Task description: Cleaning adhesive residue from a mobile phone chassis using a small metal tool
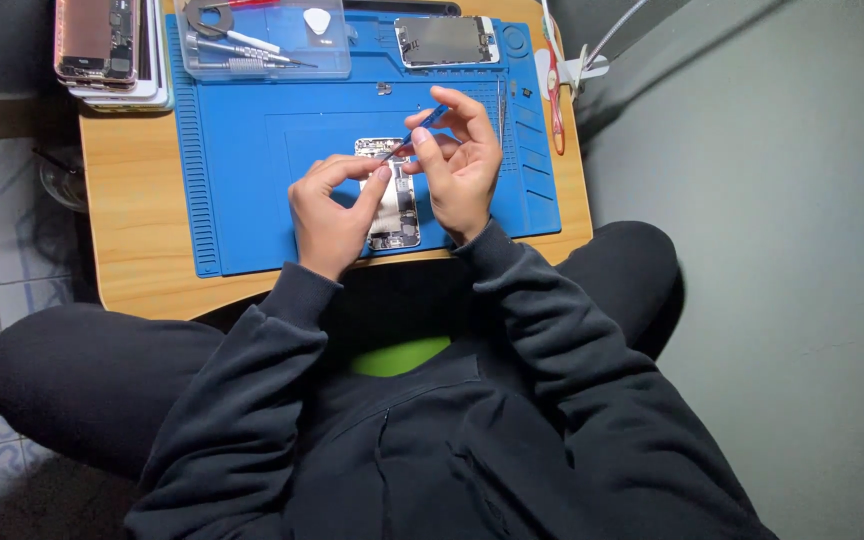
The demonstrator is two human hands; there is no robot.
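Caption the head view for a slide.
Both hands, left and right with a blue-handled tool, work on an opened phone on a blue mat.

A single head-worn camera looks steeply down, fairly close, with the counter (142,250) in the upper frame and the lap below.

We find bare blue mat (252,150) at nine o'clock of our hands (392,190). At twelve, a clear tool tray (262,40) and detached screen (447,40) block passage.
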